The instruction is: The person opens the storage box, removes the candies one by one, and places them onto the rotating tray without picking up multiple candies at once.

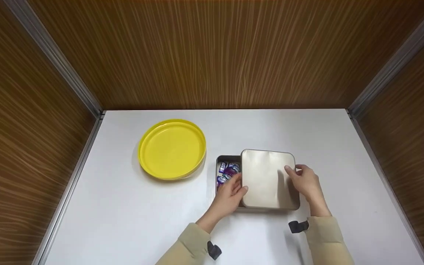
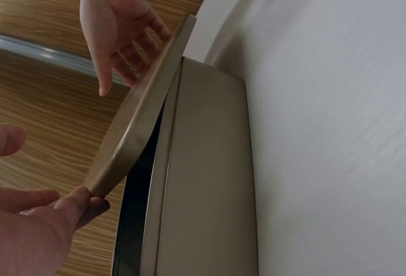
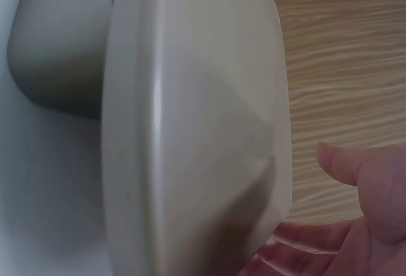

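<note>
A silver metal lid (image 1: 265, 178) lies askew over a rectangular metal tin (image 2: 209, 162), shifted right and tilted, its left side raised off the tin's rim. Several purple-wrapped candies (image 1: 230, 169) show in the tin's uncovered left part; the lid hides the rest. My left hand (image 1: 228, 197) touches the lid's left edge with its fingertips, the thumb standing apart from it in the left wrist view. At the lid's right edge is my right hand (image 1: 307, 182), fingers extended against the side. Its thumb is spread away from the lid in the right wrist view.
A round yellow plate (image 1: 172, 150) sits to the left of the tin on the white table (image 1: 123, 228). Wood-grain panels (image 1: 226, 55) with metal edge strips enclose the table at the back and both sides.
</note>
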A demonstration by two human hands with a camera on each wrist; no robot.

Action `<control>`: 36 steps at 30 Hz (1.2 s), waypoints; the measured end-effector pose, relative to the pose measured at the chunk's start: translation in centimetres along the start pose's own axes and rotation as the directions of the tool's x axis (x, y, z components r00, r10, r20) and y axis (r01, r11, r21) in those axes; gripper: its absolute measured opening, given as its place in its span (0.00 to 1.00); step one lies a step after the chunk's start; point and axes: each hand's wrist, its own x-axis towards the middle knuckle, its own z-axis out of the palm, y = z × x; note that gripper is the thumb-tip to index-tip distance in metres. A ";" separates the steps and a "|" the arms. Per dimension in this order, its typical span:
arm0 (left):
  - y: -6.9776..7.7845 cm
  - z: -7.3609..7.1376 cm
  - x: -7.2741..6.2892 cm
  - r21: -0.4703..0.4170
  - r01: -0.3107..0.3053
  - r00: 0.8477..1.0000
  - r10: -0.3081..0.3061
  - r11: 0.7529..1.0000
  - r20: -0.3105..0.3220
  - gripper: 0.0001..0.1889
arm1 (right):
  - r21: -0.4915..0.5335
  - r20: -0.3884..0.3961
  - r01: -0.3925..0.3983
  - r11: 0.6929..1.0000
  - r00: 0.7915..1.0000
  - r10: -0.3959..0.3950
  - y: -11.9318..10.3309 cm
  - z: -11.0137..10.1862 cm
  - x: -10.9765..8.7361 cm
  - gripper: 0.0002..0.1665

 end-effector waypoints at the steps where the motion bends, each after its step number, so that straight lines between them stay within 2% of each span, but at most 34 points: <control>1: 0.0 0.2 0.1 -0.011 0.002 1.000 -0.002 1.000 -0.004 0.28 | -0.002 0.000 -0.002 1.000 1.000 0.002 0.0 -0.1 0.0 0.49; 7: 0.1 1.2 0.5 -0.076 0.054 0.999 -0.054 0.996 0.000 0.28 | -0.005 -0.022 -0.007 1.000 1.000 0.007 0.5 -0.9 0.4 0.49; 17: 0.7 3.2 1.5 -0.135 0.104 0.993 -0.094 0.985 0.075 0.30 | 0.003 -0.030 -0.055 0.998 0.998 0.055 1.4 -3.0 0.5 0.50; 25: 1.6 5.4 2.6 -0.103 0.129 0.986 -0.117 0.986 0.120 0.31 | 0.013 -0.073 -0.089 0.996 0.993 0.089 2.5 -4.7 0.8 0.49; 32: 2.0 7.6 3.6 -0.218 0.160 0.980 -0.128 0.963 0.153 0.30 | 0.030 -0.070 -0.136 0.990 0.988 0.138 4.0 -5.6 1.1 0.51; 36: 2.4 8.7 4.0 -0.202 0.173 0.977 -0.142 0.964 0.159 0.31 | 0.043 -0.066 -0.175 0.984 0.982 0.178 5.0 -5.8 1.3 0.52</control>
